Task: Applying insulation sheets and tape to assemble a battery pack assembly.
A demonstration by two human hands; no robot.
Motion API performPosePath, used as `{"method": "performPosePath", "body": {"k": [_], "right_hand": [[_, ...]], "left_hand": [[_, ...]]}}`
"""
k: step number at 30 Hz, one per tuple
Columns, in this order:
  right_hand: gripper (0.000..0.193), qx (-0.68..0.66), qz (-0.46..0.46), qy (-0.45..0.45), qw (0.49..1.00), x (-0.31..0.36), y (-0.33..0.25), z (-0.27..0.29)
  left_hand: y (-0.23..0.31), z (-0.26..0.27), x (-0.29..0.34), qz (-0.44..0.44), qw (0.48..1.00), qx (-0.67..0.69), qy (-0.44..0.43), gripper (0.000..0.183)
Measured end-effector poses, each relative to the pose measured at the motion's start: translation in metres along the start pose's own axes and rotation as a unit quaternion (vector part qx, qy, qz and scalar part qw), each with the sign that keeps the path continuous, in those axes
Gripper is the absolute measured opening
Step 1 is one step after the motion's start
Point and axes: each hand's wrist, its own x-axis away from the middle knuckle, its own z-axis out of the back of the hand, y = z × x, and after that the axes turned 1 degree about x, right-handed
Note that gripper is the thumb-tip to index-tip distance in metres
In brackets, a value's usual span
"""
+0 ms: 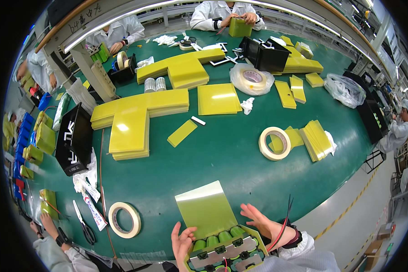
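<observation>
A battery pack [233, 254] of green cylindrical cells with metal strips sits close to me at the table's near edge. From its far side a thin translucent yellow-green sheet [206, 206] extends away over the table. My left hand [182, 245] is curled against the pack's left side, fingertips by the sheet's lower left corner. Beside the pack's right side, my right hand [264, 223] has its fingers stretched out and apart, with nothing between them. Red and black wires [284, 224] rise past my right wrist.
Masking tape rolls lie left [124, 220] and right [274, 143]. Scissors [84, 223] lie at the left near a black bin [75, 140]. Stacks of yellow sheets [129, 131] cover the table's middle. Co-workers sit across; another person's hand [50, 225] is at the lower left.
</observation>
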Motion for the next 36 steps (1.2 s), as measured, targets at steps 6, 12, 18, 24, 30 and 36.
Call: {"method": "performPosePath", "body": {"k": [6,12,18,24,30,36], "right_hand": [[0.129,-0.014,0.002,0.001,1.0,0.001,0.007,0.001],[0.128,0.004,0.004,0.008,1.0,0.003,0.005,0.002],[0.128,0.005,0.006,0.006,1.0,0.001,0.005,0.0],[0.127,0.0,0.021,0.022,1.0,0.007,0.015,0.001],[0.123,-0.046,0.047,0.045,0.997,0.007,0.02,-0.009],[0.118,-0.046,0.095,0.051,0.993,0.01,0.021,-0.015]], "left_hand": [[-0.001,-0.008,0.015,-0.142,0.986,-0.078,0.044,0.067],[0.01,-0.013,0.018,-0.081,0.996,-0.023,-0.005,0.066],[0.007,0.005,0.005,-0.051,0.998,0.047,-0.001,0.069],[-0.004,0.032,-0.01,-0.052,0.987,0.126,-0.082,0.068],[-0.009,0.027,-0.017,-0.157,0.981,0.025,-0.116,0.058],[-0.029,-0.001,0.005,-0.295,0.95,-0.068,-0.077,0.036]]}}
